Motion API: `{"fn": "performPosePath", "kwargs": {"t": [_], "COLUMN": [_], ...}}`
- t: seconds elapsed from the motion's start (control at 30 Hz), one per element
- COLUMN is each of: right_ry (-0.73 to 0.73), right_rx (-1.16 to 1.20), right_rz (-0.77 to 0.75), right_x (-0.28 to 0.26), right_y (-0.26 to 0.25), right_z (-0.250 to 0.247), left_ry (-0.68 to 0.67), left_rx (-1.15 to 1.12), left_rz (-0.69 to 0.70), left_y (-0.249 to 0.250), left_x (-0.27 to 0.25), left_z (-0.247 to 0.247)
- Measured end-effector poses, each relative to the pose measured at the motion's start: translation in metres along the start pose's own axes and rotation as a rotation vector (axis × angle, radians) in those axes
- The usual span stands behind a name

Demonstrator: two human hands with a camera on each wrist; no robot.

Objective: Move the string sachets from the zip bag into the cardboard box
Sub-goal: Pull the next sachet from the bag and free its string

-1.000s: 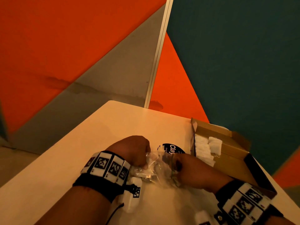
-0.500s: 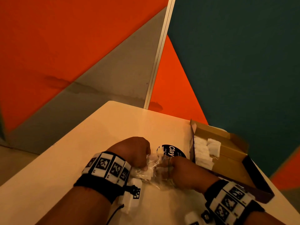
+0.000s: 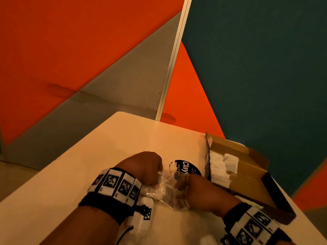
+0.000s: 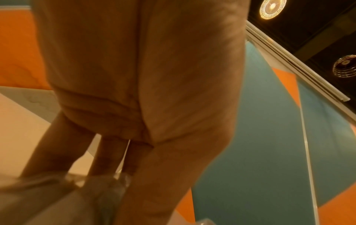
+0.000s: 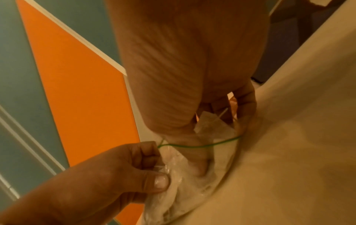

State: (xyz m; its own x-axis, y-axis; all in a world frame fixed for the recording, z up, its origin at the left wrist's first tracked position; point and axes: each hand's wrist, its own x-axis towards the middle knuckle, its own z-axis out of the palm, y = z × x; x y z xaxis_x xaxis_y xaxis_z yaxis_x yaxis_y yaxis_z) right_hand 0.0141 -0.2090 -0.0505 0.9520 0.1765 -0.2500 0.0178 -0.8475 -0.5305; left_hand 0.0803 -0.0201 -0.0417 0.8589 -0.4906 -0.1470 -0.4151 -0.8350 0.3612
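A clear zip bag (image 3: 164,190) lies crumpled on the table between my hands. My left hand (image 3: 150,170) pinches its open edge between thumb and curled fingers; the right wrist view shows this left hand (image 5: 125,172) beside the bag's green zip line. My right hand (image 3: 196,188) reaches inside the bag (image 5: 185,190), fingers curled on a white string sachet (image 5: 212,126). To the right, the open cardboard box (image 3: 228,144) holds several white sachets (image 3: 218,167) stacked along its left wall. In the left wrist view, only the palm, fingers (image 4: 108,156) and blurred plastic (image 4: 57,187) appear.
A round black sticker (image 3: 187,167) lies on the cream table (image 3: 123,138), just beyond the bag. The table's far edge meets orange, grey and teal wall panels. The box sits close to the table's right edge, its dark lid flap lying open toward me.
My right hand has slid leftward, further into the bag. The left hand keeps its hold on the bag's edge. The box and its sachets have not moved.
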Motion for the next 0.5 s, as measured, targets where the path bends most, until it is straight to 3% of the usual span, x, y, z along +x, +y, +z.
{"fn": "performPosePath", "kwargs": {"t": [0.23, 0.5], "right_ry": [0.200, 0.336], "right_rx": [0.406, 0.712], "right_rz": [0.113, 0.086], "right_x": [-0.005, -0.015], "right_y": [0.016, 0.037], "right_z": [0.002, -0.008], "left_ry": [0.006, 0.009], "left_rx": [0.000, 0.000], "left_rz": [-0.003, -0.026], "left_y": [-0.001, 0.000], "left_x": [0.000, -0.004], "left_z": [-0.001, -0.001]}}
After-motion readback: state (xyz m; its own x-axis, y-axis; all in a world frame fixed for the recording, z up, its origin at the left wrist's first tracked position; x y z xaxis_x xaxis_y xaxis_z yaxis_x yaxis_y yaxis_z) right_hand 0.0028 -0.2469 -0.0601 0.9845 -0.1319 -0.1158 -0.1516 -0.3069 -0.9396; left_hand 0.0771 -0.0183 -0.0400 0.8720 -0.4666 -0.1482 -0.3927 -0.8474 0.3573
